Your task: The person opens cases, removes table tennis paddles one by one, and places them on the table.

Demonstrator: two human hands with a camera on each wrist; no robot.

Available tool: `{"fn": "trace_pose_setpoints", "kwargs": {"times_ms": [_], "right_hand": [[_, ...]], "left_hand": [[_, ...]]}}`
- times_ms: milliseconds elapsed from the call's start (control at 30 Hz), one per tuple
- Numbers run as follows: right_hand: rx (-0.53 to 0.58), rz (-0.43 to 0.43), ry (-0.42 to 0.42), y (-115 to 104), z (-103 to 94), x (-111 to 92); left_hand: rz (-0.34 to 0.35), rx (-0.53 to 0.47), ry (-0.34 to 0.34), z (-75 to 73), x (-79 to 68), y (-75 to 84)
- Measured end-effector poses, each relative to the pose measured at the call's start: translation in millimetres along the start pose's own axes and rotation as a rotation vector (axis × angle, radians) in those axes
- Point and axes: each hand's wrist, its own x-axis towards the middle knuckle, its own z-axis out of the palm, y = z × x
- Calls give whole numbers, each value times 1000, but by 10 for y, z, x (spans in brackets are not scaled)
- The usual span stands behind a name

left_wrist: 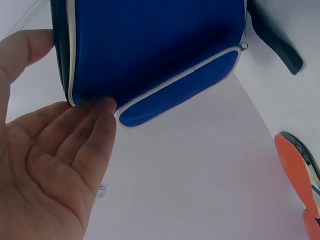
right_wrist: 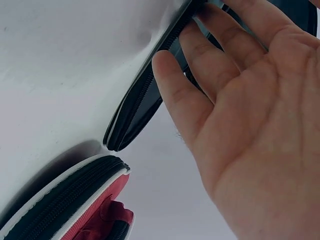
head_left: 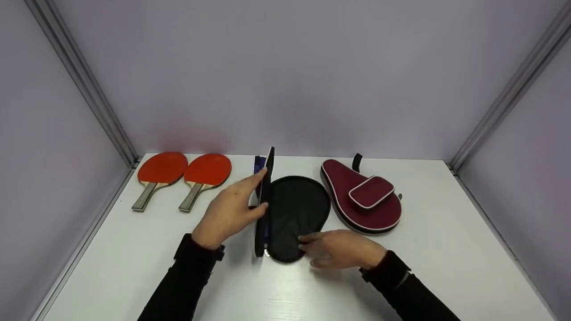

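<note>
A blue table tennis bat case lies unzipped in the middle of the table, its black inner half (head_left: pixel 299 205) flat and its cover (left_wrist: pixel 150 45) standing almost upright. My left hand (head_left: pixel 232 209) holds the cover by its edge, thumb on one side and fingers on the blue outer face, below the small zipped pocket (left_wrist: pixel 180 87). My right hand (head_left: pixel 343 248) is at the narrow lower end of the flat half, fingertips against the black lining. In the right wrist view the fingers (right_wrist: pixel 200 55) reach past the zip edge, and the palm holds nothing.
Two red-faced table tennis bats (head_left: pixel 163 167) lie side by side at the left, handles toward me. Close to the right of the open case is a maroon bat case (head_left: pixel 337 178) with white piping, a front pocket (head_left: pixel 371 192) and a black strap (head_left: pixel 357 162). Walls enclose the table.
</note>
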Motion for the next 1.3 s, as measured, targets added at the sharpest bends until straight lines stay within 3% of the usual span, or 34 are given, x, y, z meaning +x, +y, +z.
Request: {"fn": "trace_pose_setpoints", "kwargs": {"times_ms": [300, 767, 900, 1100, 1300], "right_hand": [[-35, -6, -32, 14, 2, 0], [-13, 20, -67, 14, -18, 6], [-9, 13, -64, 15, -13, -2], [-5, -5, -38, 20, -46, -32], [9, -31, -3, 48, -100, -74]], "left_hand": [[52, 5, -60, 228, -20, 128], [-73, -49, -287, 596, -54, 147], [-91, -41, -299, 700, -79, 158], [-54, -16, -264, 766, -94, 150], [-65, 87, -242, 784, -101, 85]]}}
